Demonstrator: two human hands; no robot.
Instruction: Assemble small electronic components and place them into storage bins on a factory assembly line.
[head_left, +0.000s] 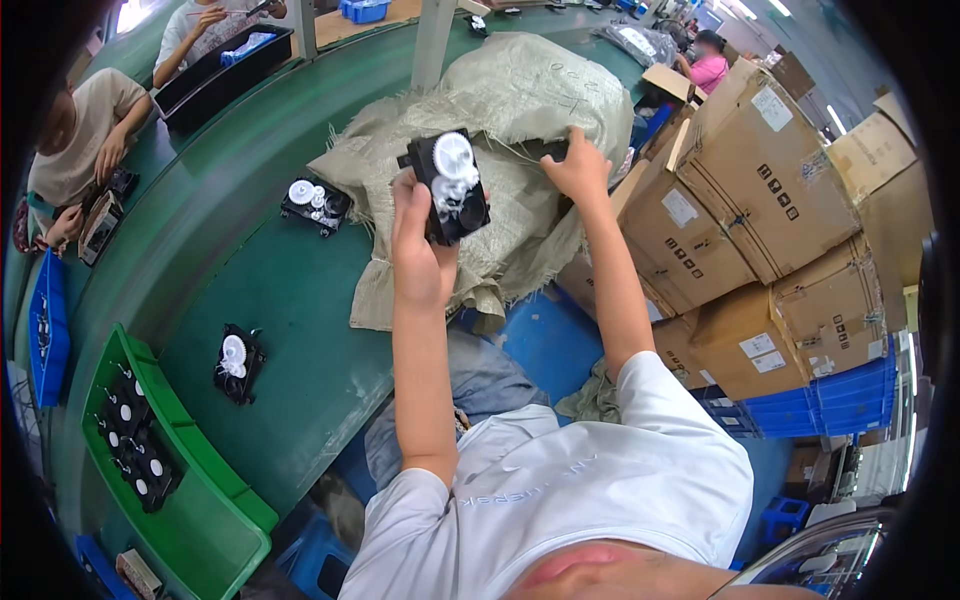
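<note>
My left hand [418, 245] grips a black gear housing [460, 190] with meshed white plastic gears on its face, held up in front of a sack. The beige woven sack [530, 85] lies bulging on the green work surface with frayed edges and an open fold. At that fold my right hand [580, 168] has its thumb and forefinger curled at the cloth edge, beside a dark patch in the opening. What lies inside the sack is mostly hidden. Two similar gear housings, one near the sack [316, 206] and one nearer me [238, 364], rest on the surface to the left.
At lower left stands a green bin [215, 500] holding several black housings. Stacked cardboard boxes [700, 240] crowd the right, above blue crates [840, 400]. A metal post [433, 45] rises behind the sack. Co-workers sit across the bench at upper left, near a black tray [225, 85].
</note>
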